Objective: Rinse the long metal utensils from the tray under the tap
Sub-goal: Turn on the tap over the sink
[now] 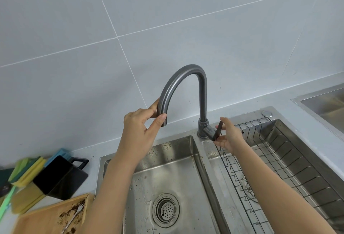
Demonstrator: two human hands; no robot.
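A grey gooseneck tap [202, 92] rises between two steel basins. My left hand [140, 124] grips the spout's downturned end above the left basin [173, 168]. My right hand [229, 136] pinches the dark lever handle [216, 131] at the tap's base. No water is running from the spout. At the lower left a wooden tray [42, 219], smeared with brown crumbs, holds a thin metal fork-like utensil [73, 217] lying slantwise; my left forearm covers the tray's right edge.
A black wire rack [275, 161] sits in the right basin [296, 152]. A black cup-like holder [59, 176] and green, yellow and blue cloths [28, 170] lie left of the sink. Another steel basin [325, 103] shows at far right. The tiled wall stands behind.
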